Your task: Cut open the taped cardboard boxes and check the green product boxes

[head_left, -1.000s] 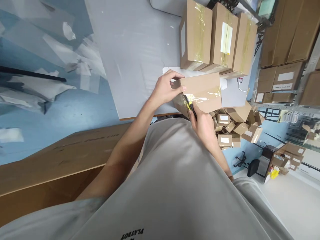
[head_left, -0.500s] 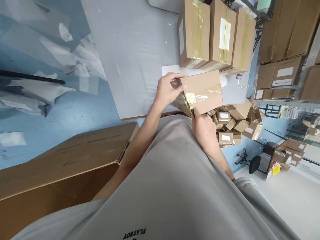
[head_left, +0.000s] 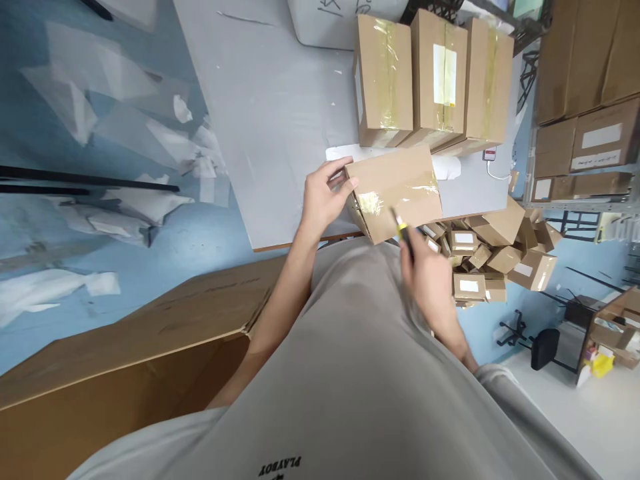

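A taped cardboard box [head_left: 395,183] lies at the near edge of the grey table [head_left: 280,120]. My left hand [head_left: 323,197] grips its left end, thumb on the top face and fingers at the far corner. Clear shiny tape runs along the top face. A dark line shows at the box's left edge. My right hand [head_left: 429,273], smeared by motion, is closed round a black and yellow utility knife [head_left: 404,233]. The blade points up and left over the box's near side; whether it touches the cardboard I cannot tell.
Three taped boxes [head_left: 440,87] stand beyond on the table, near a white bin [head_left: 345,23]. Small cartons [head_left: 480,253] are heaped at the right. A large open carton [head_left: 165,300] stands at my left. White scraps [head_left: 125,207] litter the blue floor.
My right hand has drawn the knife away from the box's left edge, toward the right and nearer my body. My left hand keeps its hold. The whole view has shifted slightly.
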Tool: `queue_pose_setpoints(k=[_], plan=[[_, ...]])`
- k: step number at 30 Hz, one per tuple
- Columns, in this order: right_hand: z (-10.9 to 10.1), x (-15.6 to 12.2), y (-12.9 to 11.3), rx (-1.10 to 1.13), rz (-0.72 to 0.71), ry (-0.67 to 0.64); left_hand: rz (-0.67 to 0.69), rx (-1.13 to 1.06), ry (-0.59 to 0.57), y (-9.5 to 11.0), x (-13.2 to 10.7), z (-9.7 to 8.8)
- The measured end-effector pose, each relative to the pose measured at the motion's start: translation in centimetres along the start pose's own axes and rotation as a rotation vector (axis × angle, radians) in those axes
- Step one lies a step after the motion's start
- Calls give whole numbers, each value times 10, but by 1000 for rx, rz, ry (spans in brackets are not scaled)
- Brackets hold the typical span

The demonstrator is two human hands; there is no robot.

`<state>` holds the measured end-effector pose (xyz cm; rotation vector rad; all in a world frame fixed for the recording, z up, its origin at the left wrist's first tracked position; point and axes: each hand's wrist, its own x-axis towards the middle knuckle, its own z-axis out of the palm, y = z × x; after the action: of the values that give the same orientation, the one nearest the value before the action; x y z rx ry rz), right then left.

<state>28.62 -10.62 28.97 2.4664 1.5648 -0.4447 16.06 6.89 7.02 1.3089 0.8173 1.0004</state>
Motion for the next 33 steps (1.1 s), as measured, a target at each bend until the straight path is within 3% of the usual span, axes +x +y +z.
queue_pose_setpoints(k=[3, 5, 8, 11, 15, 18, 20, 33], plan=[[8, 40, 48, 126, 90, 337, -1, -8, 34, -5, 2, 0], [21, 66, 76, 215, 102, 414, -4, 4, 83, -6, 7, -2], [41, 84, 97, 341, 72, 345, -20, 75, 169, 6, 14, -4], [52, 85, 99, 444, 35, 315, 14, 240, 218, 36, 16, 13], [52, 84, 99, 503, -20, 296, 145, 456, 33, 74, 13, 69], [47, 83, 104, 511, -53, 231, 185, 560, -125, 81, 11, 109], [43, 80, 107, 511, -63, 180, 186, 617, -169, 78, 10, 122], [11, 81, 101, 320, 14, -66, 189, 718, -178, 75, 7, 124]])
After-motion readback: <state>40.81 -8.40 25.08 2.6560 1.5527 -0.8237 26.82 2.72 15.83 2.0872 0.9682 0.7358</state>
